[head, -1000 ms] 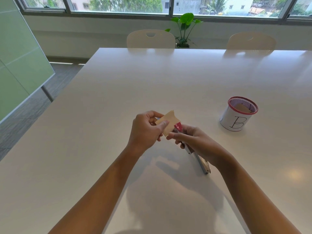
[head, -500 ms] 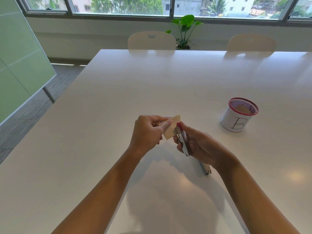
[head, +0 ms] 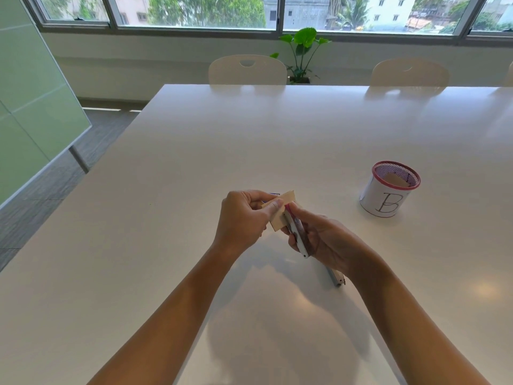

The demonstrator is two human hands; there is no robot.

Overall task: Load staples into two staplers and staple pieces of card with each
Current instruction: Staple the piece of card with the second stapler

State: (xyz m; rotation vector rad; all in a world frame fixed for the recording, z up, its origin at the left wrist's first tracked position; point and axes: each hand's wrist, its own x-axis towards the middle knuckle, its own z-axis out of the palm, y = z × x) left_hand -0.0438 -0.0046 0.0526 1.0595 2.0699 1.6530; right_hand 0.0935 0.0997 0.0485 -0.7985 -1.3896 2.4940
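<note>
Near edge first: a second stapler (head: 337, 278) lies flat on the white table (head: 138, 259), mostly hidden under your right wrist. Just beyond it, your right hand (head: 324, 243) is curled round the small red-and-white stapler (head: 295, 234), nose up and away from you. Your left hand (head: 244, 218) pinches the tan card pieces (head: 279, 215) by the left edge, thumb on top, right edge at the stapler's mouth. Something blue shows behind the card; can't tell what.

Handling, my read: card is light, fairly stiff, slips easily, so keep the pinch close to the staple point. Stapler is small and hard; squeeze near the nose.

Versus half a second ago: barely changed, stapler a touch more upright.

Far right: mesh cup (head: 388, 190) labelled B, card inside.
</note>
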